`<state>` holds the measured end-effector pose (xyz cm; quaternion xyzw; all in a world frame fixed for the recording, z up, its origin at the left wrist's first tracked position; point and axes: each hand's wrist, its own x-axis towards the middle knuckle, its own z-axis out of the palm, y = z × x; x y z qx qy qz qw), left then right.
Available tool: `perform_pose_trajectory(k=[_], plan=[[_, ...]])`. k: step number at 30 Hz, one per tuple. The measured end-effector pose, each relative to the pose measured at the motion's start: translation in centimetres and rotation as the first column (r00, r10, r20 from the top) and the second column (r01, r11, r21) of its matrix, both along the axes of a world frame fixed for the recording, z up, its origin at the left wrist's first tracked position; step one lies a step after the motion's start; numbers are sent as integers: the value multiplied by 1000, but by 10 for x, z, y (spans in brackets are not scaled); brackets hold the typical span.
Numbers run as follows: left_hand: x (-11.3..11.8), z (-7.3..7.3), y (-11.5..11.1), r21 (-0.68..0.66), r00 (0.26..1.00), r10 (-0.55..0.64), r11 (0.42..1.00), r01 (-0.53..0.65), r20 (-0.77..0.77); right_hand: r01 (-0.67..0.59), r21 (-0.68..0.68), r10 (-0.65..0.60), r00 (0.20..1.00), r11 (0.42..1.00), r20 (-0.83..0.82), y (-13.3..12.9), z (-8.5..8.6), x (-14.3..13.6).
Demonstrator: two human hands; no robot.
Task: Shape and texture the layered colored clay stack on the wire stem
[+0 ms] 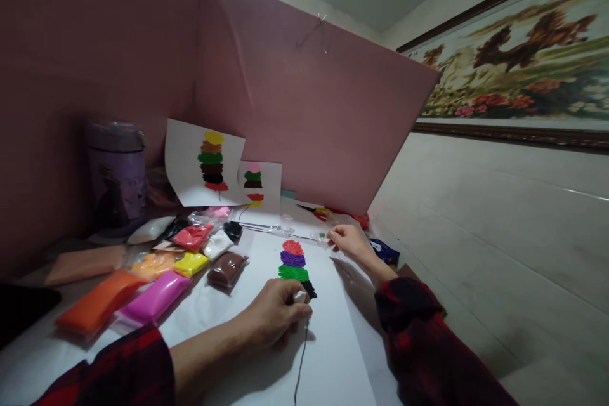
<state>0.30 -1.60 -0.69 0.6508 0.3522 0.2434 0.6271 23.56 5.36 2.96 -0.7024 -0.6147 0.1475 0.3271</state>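
Note:
My left hand (280,311) pinches a small white lump of clay (299,297) between thumb and fingers, above a white sheet of paper (333,336). On that sheet is a stack of coloured bands, red, purple, green (294,273) and black, partly covered by my left hand. A thin dark line (301,368) runs down the paper below them. Farther off, my right hand (351,241) has its fingertips together at a small clear plastic wrapper (323,238) with a bit of green in it. What those fingertips grip is too small to make out.
Clay packets, including orange (99,303), magenta (155,298) and brown (227,269), lie to the left. A purple cup (117,177) stands behind them. Two drawn sheets (181,158) lean on the pink panel (304,114). Scissors (320,210) lie at the back.

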Motion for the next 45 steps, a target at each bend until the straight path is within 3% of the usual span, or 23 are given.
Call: perform_pose_trajectory(k=[5, 10, 20, 26, 30, 33, 35, 38, 40, 45], plan=[[2, 0, 0, 31, 998, 58, 998, -58, -8, 18, 29, -19, 999, 999, 46, -29, -25, 0], [3, 0, 3, 46, 998, 64, 997, -62, -28, 13, 105, -20, 998, 994, 66, -35, -42, -4], [-4, 5, 0, 50, 999, -13, 999, 15, -47, -153, 246, 102, 972, 957, 210, -33, -47, -6], [-10, 10, -1, 30, 993, -3, 1000, -1, 120, -180, 353, 104, 969, 918, 224, -40, -42, -7], [-12, 15, 1, 38, 975, 15, 999, -24, 221, -201, 459, 122, 973, 866, 196, -58, -29, -24], [-13, 19, 3, 85, 981, 44, 995, -61, 191, -318, 578, 241, 948, 752, 208, -72, -20, -42], [-15, 22, 4, 119, 987, 53, 990, -71, 149, -427, 588, 334, 904, 687, 267, -80, -17, -51], [-19, 30, 6, 149, 993, 75, 985, -89, 95, -522, 567, 414, 852, 637, 320, -85, -16, -57], [-24, 39, 10, 141, 998, 37, 989, -43, 43, -528, 569, 424, 848, 631, 317, -85, -17, -56], [-49, 57, 28, -10, 964, -263, 965, 263, -46, -497, 585, 415, 865, 641, 281, -83, -21, -53]])
